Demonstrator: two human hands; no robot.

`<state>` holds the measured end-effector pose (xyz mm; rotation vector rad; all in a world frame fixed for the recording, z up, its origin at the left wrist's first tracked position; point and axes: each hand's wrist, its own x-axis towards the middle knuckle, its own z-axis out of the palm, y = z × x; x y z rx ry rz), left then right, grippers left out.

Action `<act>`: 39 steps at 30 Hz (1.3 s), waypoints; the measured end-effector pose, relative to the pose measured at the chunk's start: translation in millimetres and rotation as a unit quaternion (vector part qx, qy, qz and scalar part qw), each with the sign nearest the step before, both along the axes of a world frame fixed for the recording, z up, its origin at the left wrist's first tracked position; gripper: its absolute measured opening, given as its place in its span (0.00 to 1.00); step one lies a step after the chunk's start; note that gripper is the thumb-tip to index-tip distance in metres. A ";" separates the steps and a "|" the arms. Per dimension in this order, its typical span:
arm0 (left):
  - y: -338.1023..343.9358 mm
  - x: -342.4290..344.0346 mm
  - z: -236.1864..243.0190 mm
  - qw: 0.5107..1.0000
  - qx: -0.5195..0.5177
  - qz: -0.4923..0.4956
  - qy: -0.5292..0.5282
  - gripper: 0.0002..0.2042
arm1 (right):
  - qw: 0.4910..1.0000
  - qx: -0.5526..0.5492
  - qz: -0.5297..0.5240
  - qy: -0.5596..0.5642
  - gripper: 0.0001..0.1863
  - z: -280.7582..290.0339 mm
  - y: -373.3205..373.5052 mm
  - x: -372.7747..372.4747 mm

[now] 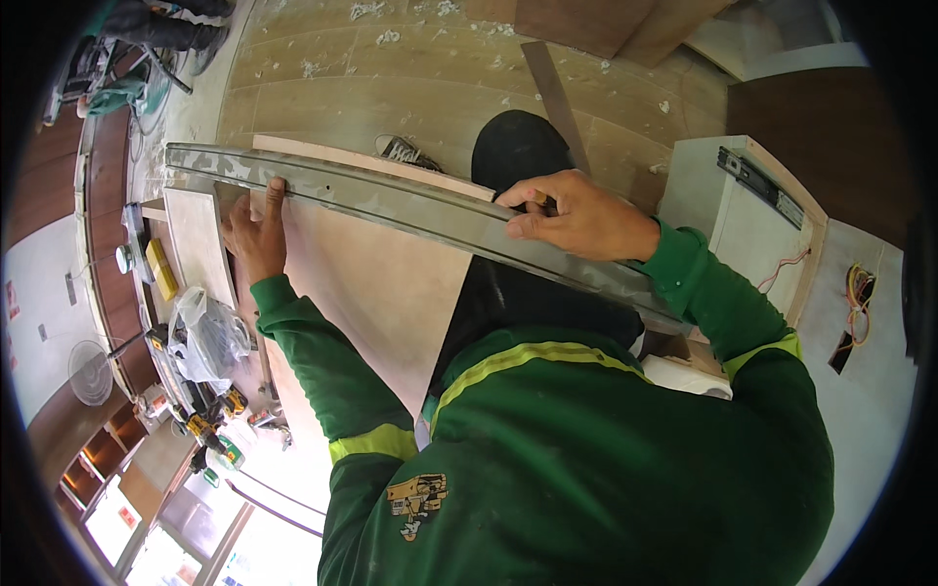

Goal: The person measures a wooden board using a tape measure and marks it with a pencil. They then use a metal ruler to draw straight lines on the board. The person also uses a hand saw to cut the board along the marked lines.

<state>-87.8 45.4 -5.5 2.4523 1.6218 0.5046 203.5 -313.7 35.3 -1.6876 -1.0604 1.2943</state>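
Note:
A long, worn grey metal straightedge (391, 200) lies slantwise across a pale wooden panel (376, 283) in front of me. My left hand (258, 232) grips the near edge of the straightedge toward its left end, the thumb lying on top. Over the right half, my right hand (586, 215) is closed in a pinch, its fingertips at the straightedge. A small yellowish stub, seemingly a pencil, shows between those fingers; most of it is hidden. My dark-clad knee (520, 151) sticks out beyond the straightedge.
A pale cabinet box (708, 210) with a drawer slide (760, 186) stands at right, near wires (860, 293) in a wall opening. At left lie a plastic bag (207, 337) and a cordless drill (203, 430). A brown strip (555, 103) rests on the debris-strewn floor. Another person's legs (161, 29) show at far left.

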 end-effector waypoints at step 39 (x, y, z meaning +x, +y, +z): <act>63.7 -17.2 -40.9 0.827 -0.374 -0.064 -0.414 0.11 | 0.999 -0.024 -0.040 0.014 0.18 8.7 4.8 -3.0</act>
